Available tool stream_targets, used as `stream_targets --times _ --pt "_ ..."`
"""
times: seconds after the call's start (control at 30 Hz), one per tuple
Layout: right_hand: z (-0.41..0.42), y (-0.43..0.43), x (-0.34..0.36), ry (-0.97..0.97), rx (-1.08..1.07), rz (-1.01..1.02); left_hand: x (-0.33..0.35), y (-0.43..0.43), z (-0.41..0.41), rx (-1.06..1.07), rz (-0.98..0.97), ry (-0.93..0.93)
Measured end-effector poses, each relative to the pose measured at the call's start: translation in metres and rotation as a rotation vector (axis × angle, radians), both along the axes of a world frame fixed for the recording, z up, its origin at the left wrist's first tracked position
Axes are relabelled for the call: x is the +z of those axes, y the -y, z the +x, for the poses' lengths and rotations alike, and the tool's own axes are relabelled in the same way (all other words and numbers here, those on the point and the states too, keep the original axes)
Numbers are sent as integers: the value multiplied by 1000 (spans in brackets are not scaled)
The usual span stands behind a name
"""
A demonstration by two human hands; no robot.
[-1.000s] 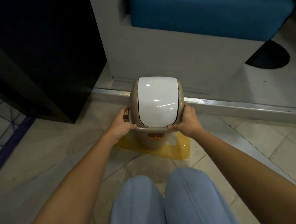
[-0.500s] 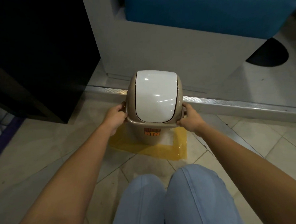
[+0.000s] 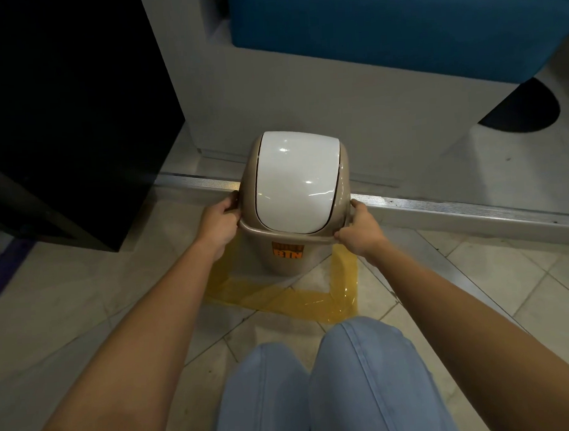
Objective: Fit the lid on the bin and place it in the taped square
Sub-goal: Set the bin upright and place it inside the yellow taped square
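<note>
An indoor lounge or waiting area, it seems: a blue upholstered seat [image 3: 382, 25] on a pale grey base [image 3: 304, 109], tiled floor [image 3: 477, 271], a metal threshold strip [image 3: 457, 206], and a dark cabinet [image 3: 57, 112].

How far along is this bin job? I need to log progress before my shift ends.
Done: the lid sits on the bin, which stands inside the yellow taped square. In hand: the left hand and right hand grip the rim on either side. Left: probably just letting go; whether the lid is fully seated can't be told.
</note>
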State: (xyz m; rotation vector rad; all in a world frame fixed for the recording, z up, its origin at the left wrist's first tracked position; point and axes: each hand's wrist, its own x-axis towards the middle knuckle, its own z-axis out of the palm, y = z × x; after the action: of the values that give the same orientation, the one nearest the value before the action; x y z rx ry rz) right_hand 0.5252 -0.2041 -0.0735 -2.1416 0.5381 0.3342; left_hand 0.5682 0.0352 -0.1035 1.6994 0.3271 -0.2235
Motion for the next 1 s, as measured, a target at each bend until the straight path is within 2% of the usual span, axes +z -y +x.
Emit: stream_targets --times 0.6,0.67,0.87,1.0 --pt "8 4 -2 65 14 19 0 4 20 18 35 -6" --pt "6 7 0 68 5 49 1 3 17 24 51 -8" --pt "1 8 0 68 -61 188 5 2 8 43 -88 -67" --pt "-1 3 -2 80 -80 220 6 0 8 43 -56 -28"
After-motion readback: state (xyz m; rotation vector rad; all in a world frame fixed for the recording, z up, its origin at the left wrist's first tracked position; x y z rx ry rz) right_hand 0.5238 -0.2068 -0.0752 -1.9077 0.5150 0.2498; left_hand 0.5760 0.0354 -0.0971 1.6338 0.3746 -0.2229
